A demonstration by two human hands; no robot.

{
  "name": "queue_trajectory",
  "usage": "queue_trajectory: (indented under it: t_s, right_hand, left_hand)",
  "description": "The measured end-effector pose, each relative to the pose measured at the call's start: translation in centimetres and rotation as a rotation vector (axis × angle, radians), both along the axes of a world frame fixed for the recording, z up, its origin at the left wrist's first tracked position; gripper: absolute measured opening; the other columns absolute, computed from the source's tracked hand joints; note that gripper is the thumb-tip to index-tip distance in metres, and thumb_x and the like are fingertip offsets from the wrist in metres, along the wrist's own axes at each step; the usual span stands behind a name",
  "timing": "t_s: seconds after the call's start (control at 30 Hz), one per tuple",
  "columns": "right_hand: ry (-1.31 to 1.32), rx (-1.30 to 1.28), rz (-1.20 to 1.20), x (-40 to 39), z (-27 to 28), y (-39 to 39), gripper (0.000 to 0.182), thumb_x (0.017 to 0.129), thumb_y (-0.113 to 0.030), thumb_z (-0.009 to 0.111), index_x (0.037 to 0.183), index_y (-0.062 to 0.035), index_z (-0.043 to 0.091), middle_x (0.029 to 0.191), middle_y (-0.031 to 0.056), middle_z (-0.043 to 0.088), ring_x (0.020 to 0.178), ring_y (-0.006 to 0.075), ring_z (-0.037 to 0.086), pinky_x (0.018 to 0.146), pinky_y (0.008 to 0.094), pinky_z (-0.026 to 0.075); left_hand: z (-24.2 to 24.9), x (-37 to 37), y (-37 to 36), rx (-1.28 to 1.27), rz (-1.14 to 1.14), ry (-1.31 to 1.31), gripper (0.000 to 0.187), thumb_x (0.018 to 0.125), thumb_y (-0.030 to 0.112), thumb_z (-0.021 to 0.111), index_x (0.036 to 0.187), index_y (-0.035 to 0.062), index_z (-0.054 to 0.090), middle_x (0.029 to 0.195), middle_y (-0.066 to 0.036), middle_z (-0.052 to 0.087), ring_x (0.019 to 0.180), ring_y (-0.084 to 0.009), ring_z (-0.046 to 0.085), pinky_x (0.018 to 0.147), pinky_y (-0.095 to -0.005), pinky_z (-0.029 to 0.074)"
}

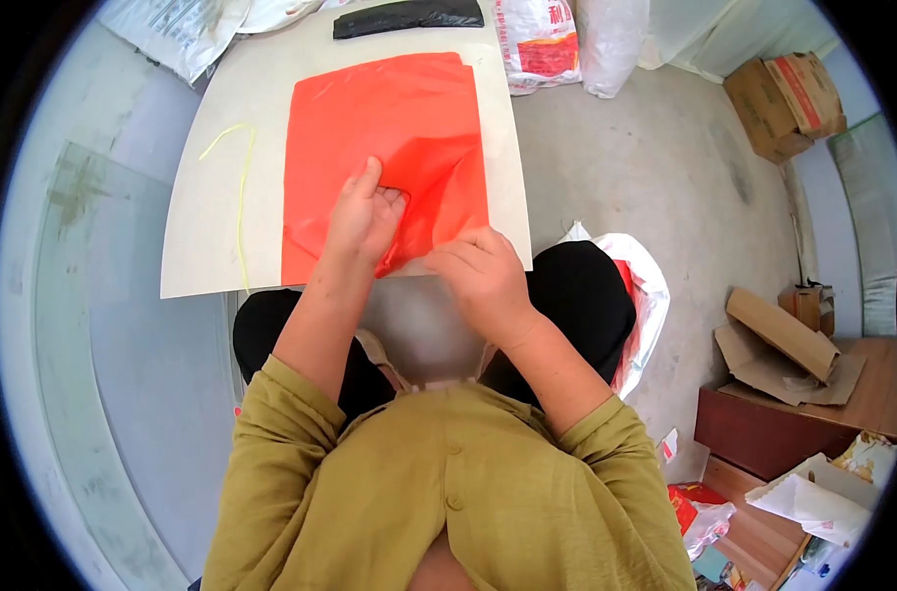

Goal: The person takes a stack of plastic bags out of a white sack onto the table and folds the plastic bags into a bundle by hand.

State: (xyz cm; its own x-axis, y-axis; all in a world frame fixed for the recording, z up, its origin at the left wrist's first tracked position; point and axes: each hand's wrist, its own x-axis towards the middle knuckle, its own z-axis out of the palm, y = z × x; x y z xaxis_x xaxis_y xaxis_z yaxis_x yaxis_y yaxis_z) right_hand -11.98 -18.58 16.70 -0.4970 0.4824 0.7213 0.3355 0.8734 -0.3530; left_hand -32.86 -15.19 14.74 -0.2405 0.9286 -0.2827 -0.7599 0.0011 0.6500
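Observation:
A stack of flat red plastic bags (369, 108), or one large folded one, lies on the pale table top. At its near edge the plastic is lifted and creased. My left hand (366, 217) has its fingers curled into the raised fold, with the thumb on top pointing away from me. To its right, my right hand (483, 276) pinches the near right corner of the plastic between thumb and fingers. Those fingertips are partly hidden by the hand itself.
A yellow string (241, 197) lies on the table (197, 241) at left. At the far edge is a black folded plastic bundle (409, 18). White sacks (537, 44) stand behind, cardboard boxes (783, 103) far right. By my right knee hangs a white bag (650, 295).

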Motion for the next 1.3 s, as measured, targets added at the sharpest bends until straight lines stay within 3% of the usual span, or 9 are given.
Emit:
queue_trajectory:
  t_s: [0.3,0.47,0.57,0.8,0.9,1.0,1.1,1.17,1.3]
  right_hand:
    - [0.109,0.02,0.036,-2.4,2.3,3.4,0.028,0.078,-0.004,0.068,0.106,-0.0061,0.07,0.104,0.004,0.069,0.09,0.027,0.064,0.079,0.0379,0.055]
    - [0.068,0.124,0.078,-4.8,3.2,4.7,0.024,0.077,-0.004,0.071,0.1,-0.0065,0.07,0.096,0.0047,0.069,0.087,0.0245,0.064,0.075,0.0346,0.054]
    - [0.042,0.139,0.051,-6.2,3.2,5.4,0.021,0.075,-0.004,0.072,0.095,-0.0074,0.068,0.087,0.0046,0.065,0.082,0.0239,0.062,0.071,0.0347,0.053]
    - [0.102,0.139,-0.023,-8.1,2.6,6.6,0.019,0.071,-0.006,0.07,0.072,-0.012,0.052,0.072,0.0043,0.054,0.073,0.023,0.055,0.063,0.0355,0.049]
    - [-0.038,0.089,-0.019,-7.8,2.5,6.1,0.02,0.071,-0.006,0.073,0.089,-0.0087,0.064,0.083,0.0042,0.062,0.081,0.0232,0.061,0.069,0.0348,0.053]
    - [0.252,0.103,0.079,-7.3,2.9,5.2,0.026,0.077,-0.005,0.072,0.103,-0.0068,0.068,0.096,0.0079,0.066,0.089,0.0253,0.064,0.079,0.0334,0.055]
    - [0.422,-0.266,-0.001,-5.8,0.3,3.7,0.024,0.093,-0.007,0.067,0.116,-0.004,0.067,0.112,0.0092,0.068,0.1,0.0227,0.066,0.093,0.0334,0.054]
    - [0.737,-1.227,-0.063,-5.4,-2.1,3.5,0.029,0.106,-0.015,0.06,0.131,-0.0002,0.063,0.125,0.0093,0.068,0.112,0.0192,0.064,0.101,0.0337,0.051]
    - [0.779,-1.5,0.003,-5.0,-7.5,5.8,0.057,0.109,-0.026,0.056,0.155,0.004,0.045,0.15,0.0179,0.057,0.139,0.0247,0.054,0.117,0.0373,0.044]
  left_hand:
    - [-1.8,0.4,-0.9,0.059,-0.165,0.144,0.023,0.112,0.025,0.057,0.117,0.0029,0.056,0.118,-0.011,0.067,0.11,-0.021,0.065,0.095,-0.0402,0.055]
    - [-5.5,-0.3,-1.6,0.222,-0.259,0.168,0.018,0.111,0.022,0.054,0.121,0.0061,0.055,0.11,-0.003,0.062,0.101,-0.0121,0.061,0.088,-0.0342,0.053]
    - [-3.7,1.6,-2.8,0.192,-0.153,0.583,0.021,0.109,0.022,0.054,0.124,0.0077,0.057,0.119,-0.002,0.061,0.109,-0.0131,0.06,0.09,-0.0342,0.053]
    - [-1.2,2.7,-3.3,0.143,-0.148,0.496,0.028,0.11,0.021,0.051,0.134,0.0077,0.056,0.128,-0.004,0.06,0.121,-0.0159,0.059,0.096,-0.0341,0.052]
    - [-0.5,3.2,-3.6,0.124,-0.117,0.563,0.028,0.109,0.02,0.051,0.134,0.0074,0.057,0.13,-0.004,0.061,0.121,-0.016,0.059,0.097,-0.0352,0.052]
    - [-3.1,1.7,-3.4,0.175,-0.121,0.523,0.025,0.107,0.017,0.055,0.13,0.0069,0.06,0.128,-0.005,0.064,0.12,-0.017,0.061,0.099,-0.0361,0.053]
    - [-3.2,-0.1,-2.2,0.123,-0.043,0.182,0.025,0.107,0.016,0.058,0.13,0.0072,0.062,0.127,-0.005,0.066,0.12,-0.0195,0.062,0.103,-0.0372,0.053]
    - [-0.1,1.0,-2.0,0.041,0.144,0.118,0.027,0.107,0.019,0.061,0.132,0.0076,0.062,0.13,-0.005,0.067,0.121,-0.0214,0.063,0.105,-0.0386,0.053]
    - [1.0,1.0,-1.5,0.056,0.211,0.052,0.031,0.106,0.017,0.064,0.134,0.0046,0.061,0.137,-0.008,0.065,0.125,-0.025,0.062,0.109,-0.0414,0.053]
